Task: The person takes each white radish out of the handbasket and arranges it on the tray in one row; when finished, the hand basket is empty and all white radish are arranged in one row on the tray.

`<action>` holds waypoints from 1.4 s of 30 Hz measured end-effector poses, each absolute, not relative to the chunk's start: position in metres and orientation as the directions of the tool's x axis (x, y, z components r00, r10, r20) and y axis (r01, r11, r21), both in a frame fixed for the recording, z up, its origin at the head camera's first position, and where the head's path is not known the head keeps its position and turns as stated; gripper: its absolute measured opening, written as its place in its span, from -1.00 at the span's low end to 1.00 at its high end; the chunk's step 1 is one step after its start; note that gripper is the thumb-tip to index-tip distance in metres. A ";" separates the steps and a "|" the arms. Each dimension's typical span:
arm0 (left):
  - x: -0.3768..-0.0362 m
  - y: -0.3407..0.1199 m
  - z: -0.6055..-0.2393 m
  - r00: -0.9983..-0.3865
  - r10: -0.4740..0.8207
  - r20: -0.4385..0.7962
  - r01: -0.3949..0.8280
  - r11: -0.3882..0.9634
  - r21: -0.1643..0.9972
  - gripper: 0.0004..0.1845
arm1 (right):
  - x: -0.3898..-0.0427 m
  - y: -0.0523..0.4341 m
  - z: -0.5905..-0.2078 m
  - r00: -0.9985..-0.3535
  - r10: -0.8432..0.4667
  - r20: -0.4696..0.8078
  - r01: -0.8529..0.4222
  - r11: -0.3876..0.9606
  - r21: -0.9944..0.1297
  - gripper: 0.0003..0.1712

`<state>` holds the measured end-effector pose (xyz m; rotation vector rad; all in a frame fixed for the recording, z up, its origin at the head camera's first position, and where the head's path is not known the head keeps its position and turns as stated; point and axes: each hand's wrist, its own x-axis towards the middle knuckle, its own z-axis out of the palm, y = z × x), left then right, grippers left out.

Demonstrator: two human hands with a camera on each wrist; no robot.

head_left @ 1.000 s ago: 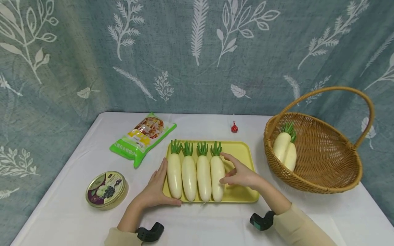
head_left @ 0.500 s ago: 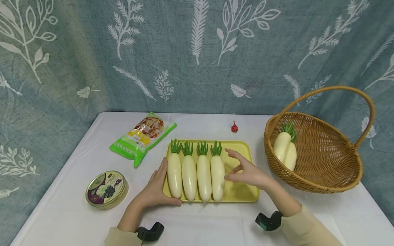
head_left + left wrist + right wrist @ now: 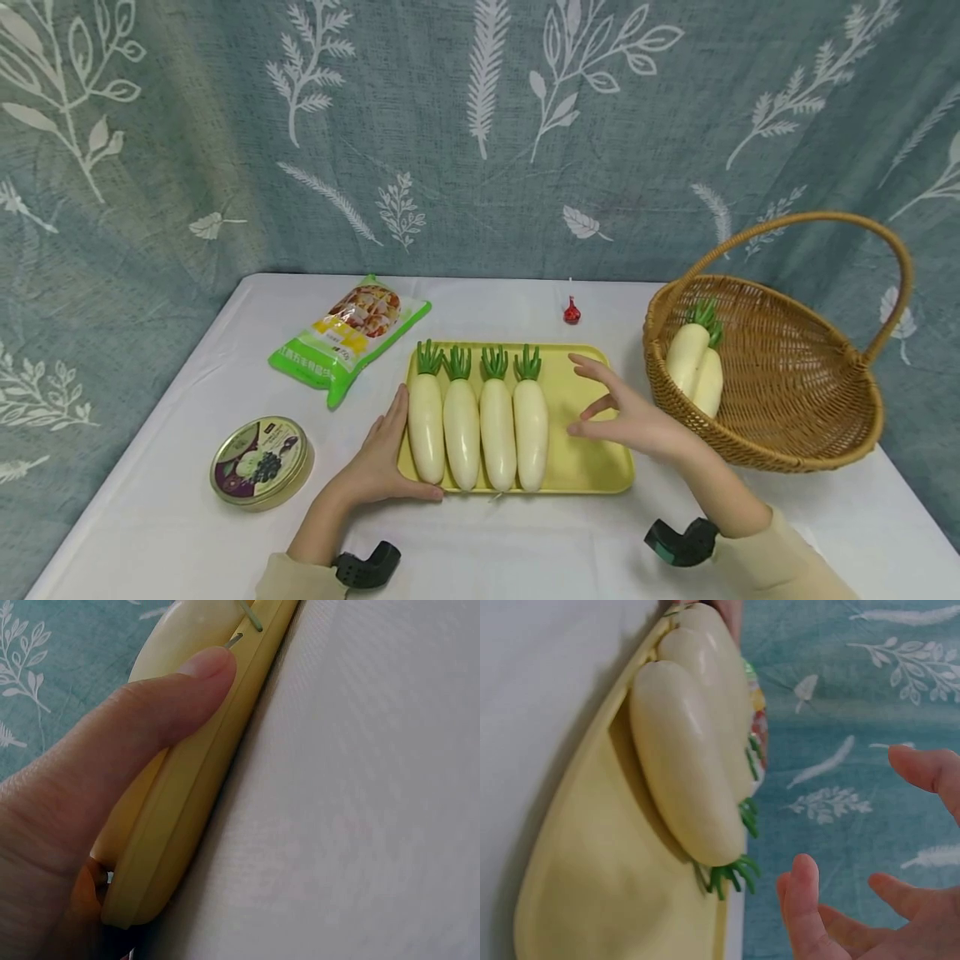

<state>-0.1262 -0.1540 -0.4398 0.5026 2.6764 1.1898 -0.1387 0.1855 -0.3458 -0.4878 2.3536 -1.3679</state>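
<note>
Several white radishes (image 3: 480,429) with green tops lie side by side on the left half of a yellow tray (image 3: 588,467). My left hand (image 3: 382,458) rests against the tray's front left corner with straight fingers beside the leftmost radish. In the left wrist view its thumb (image 3: 157,701) lies on the tray rim (image 3: 187,817). My right hand (image 3: 615,412) hovers open over the bare right part of the tray, apart from the rightmost radish (image 3: 530,429). The right wrist view shows its spread fingers (image 3: 810,907) away from that radish (image 3: 690,765), holding nothing.
A wicker basket (image 3: 795,400) with a tall handle stands at the right and holds two more radishes (image 3: 693,362). A green food bag (image 3: 348,333) lies behind the tray at the left, a round tin (image 3: 260,462) at front left, a small red object (image 3: 572,311) behind.
My right hand has let go of the rightmost radish and drawn away to the right, opening wider. The left hand and the radishes have stayed put.
</note>
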 end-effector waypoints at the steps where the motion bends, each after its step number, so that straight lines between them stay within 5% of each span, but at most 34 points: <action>1: -0.126 -0.154 -0.440 -0.929 0.370 -0.015 0.236 0.622 0.747 0.53 | -0.138 0.186 -0.344 -0.870 -0.474 -0.137 -0.117 0.468 -0.876 0.00; 31: -0.125 -0.154 -0.438 -0.929 0.370 -0.011 0.237 0.615 0.752 0.53 | -0.124 0.230 -0.299 -0.900 -0.436 0.026 -0.257 0.481 -0.838 -0.10; 42: -0.125 -0.154 -0.439 -0.929 0.370 -0.010 0.239 0.619 0.748 0.53 | -0.120 0.250 -0.275 -0.930 -0.365 -0.045 -0.188 0.576 -0.796 -0.19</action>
